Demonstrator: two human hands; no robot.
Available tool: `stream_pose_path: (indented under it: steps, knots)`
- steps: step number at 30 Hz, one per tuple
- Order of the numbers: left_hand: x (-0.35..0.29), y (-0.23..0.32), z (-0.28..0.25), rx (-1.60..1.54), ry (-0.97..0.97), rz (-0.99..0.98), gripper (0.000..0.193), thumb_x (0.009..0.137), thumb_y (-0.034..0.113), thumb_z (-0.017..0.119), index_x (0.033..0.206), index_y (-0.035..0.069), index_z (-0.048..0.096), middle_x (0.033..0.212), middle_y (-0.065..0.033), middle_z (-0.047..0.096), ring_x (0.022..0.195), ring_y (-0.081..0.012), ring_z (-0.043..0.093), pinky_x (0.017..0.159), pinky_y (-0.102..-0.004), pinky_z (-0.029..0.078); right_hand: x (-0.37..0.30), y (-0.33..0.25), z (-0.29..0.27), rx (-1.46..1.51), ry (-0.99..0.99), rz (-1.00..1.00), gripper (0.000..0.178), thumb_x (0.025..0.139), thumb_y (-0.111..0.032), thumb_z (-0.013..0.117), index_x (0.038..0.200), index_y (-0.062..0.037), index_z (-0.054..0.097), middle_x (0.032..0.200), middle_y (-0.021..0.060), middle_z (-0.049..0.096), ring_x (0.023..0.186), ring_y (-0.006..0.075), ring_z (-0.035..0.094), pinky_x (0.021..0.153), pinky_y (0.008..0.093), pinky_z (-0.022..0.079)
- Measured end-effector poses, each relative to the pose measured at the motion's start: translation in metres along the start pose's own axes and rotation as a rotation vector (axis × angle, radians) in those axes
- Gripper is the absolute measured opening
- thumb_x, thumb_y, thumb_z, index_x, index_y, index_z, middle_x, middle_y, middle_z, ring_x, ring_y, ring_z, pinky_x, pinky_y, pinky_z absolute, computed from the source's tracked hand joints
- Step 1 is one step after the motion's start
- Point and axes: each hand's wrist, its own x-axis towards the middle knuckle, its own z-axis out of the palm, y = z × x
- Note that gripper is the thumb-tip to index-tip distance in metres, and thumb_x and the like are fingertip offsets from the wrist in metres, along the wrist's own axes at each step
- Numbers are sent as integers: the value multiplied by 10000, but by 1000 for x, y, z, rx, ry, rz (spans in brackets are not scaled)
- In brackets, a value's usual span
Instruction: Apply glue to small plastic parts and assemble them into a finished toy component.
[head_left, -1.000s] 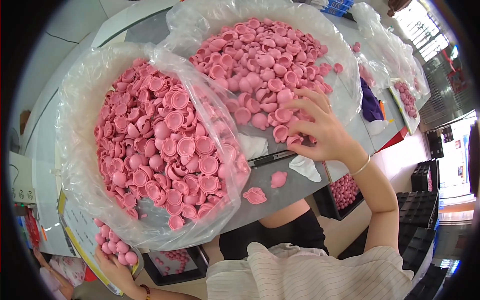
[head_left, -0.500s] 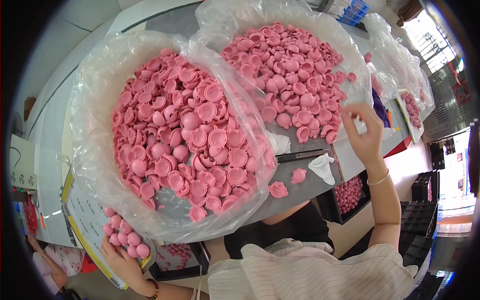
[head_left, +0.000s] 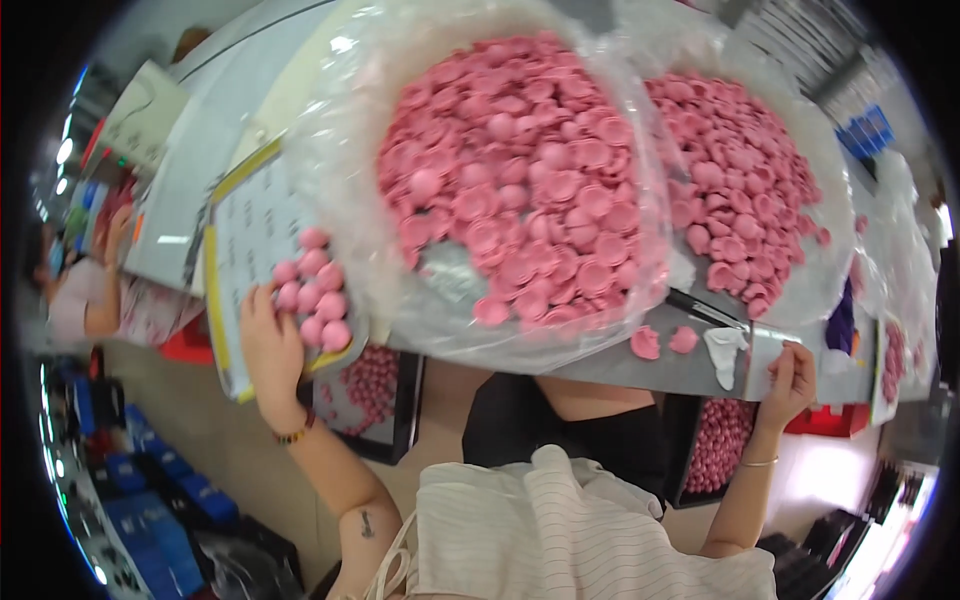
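My left hand (head_left: 272,345) rests at the left on a white tray (head_left: 240,235) with a yellow rim. Its fingers lie stretched out against a cluster of round pink balls (head_left: 318,285). At the right, my right hand (head_left: 788,385) is at the table's front edge, its fingers curled together; whatever is in them, if anything, is hidden. Between the hands, a clear plastic bag (head_left: 340,130) stands open, full of pink half-shells (head_left: 520,190). Two loose pink pieces, one an open shell (head_left: 645,342) and one rounder piece (head_left: 684,339), lie near a white cloth scrap (head_left: 724,355).
A second open bag holds more pink shells (head_left: 740,190) at the back right. A black slim tool (head_left: 705,308) lies on the grey table (head_left: 590,365). Below the edge are two black bins with pink balls (head_left: 365,390) (head_left: 718,440). Another person (head_left: 85,295) sits at far left.
The view has swung, so the bags sit further right. My right hand has come down from above the table to its front edge, fingers now curled. My left hand stays by the balls.
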Motion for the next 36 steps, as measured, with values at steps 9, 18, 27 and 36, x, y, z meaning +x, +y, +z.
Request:
stream_pose_path:
  steps: [9, 18, 27, 36]
  knots:
    - [-28, 49, -44, -153, 343, 122, 320, 836, 142, 454, 1131, 20, 442, 1181, -213, 410, 1094, -327, 416, 858, -378, 372, -1, 1, 11, 45, -117, -81, 97, 831, -73, 506, 845, -4, 573, 602, -33, 476, 528, 13, 398, 466, 144, 280]
    - [50, 112, -18, -447, 253, 35, 717, 726, 349, 623, 1238, -27, 292, 1160, -226, 449, 979, -330, 511, 792, -358, 423, 0, -1, 7, -12, -115, -187, 90, 821, -61, 511, 817, 2, 575, 605, -26, 483, 532, 23, 413, 477, 153, 294]
    - [137, 135, -23, -665, 68, 34, 425, 665, 145, 558, 1063, -3, 538, 806, -151, 593, 714, -211, 564, 633, -286, 434, -3, -8, -2, 1, -111, -286, 23, 741, -9, 555, 731, 2, 573, 519, 8, 445, 447, 63, 373, 413, 201, 272]
    - [140, 212, -54, -1085, 182, 178, 338, 683, 74, 539, 1016, 56, 590, 677, -26, 528, 600, -80, 470, 542, -209, 379, 1, -11, -4, 76, -81, -315, 41, 755, -11, 542, 739, 9, 575, 543, -10, 460, 475, 33, 365, 428, 182, 250]
